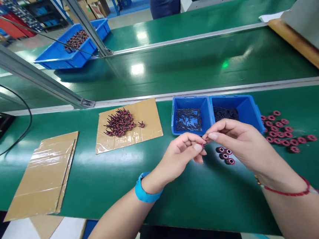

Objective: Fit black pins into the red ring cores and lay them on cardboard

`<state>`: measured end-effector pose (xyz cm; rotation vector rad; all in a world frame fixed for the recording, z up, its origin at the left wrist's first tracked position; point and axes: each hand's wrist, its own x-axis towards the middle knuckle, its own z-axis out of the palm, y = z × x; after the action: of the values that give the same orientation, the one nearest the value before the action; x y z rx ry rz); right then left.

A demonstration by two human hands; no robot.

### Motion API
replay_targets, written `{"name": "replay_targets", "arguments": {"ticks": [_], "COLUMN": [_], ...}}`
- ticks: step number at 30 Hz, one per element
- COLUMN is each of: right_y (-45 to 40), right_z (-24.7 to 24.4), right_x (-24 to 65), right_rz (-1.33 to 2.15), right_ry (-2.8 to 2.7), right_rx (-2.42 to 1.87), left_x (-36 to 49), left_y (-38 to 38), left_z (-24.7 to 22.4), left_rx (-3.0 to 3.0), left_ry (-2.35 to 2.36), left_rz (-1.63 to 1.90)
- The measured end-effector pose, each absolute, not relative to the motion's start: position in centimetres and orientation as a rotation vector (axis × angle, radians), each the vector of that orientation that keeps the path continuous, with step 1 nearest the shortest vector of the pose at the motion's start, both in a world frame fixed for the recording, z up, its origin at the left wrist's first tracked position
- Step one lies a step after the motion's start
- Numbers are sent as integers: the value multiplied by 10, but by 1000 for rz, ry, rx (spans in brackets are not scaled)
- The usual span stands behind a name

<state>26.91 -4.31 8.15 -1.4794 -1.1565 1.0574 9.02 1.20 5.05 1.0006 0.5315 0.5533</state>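
Note:
My left hand is closed in a pinch on a small toroidal coil, of which only a bit of red and thin wire shows between the fingers. Thumb and fingertips of my right hand pinch together beside it, at the coil's wire end; whether a sleeve is between them is too small to tell. Just beneath the right hand lie several red-and-black toroidal coils. Behind the hands stand a blue bin of short dark tubes and a second blue bin of dark pieces, partly hidden by the right hand.
Several more coils are scattered at the right. Left of the bins, a cardboard sheet bears a pile of coils with dark leads. Further left lie stacked cardboard sheets. A metal post slants above the bench; a blue tray stands behind.

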Motion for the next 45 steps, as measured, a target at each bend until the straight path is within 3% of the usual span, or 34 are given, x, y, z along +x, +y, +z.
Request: {"name": "replay_targets", "arguments": {"ticks": [20,28,31,36,45], "right_y": [-48,-48,-47,-46,-44], "right_z": [82,67,64,66,73], "right_x": [260,247,246,251,257], "right_rz": [704,-254,-379,-232,486], "right_ry": [-1456,-1882,-1981,-1989,-1577], "right_rx": [-1648,-1628,-1585,-1494,-1518], "left_x": [91,94,94,93,91], "left_y": [12,10,11,14,12], "left_z": [53,51,48,45,52], "left_rx": [1067,1065,1005,914,1056], "left_ry": [573,614,634,617,571], "left_rz": [596,654,689,725,679]}}
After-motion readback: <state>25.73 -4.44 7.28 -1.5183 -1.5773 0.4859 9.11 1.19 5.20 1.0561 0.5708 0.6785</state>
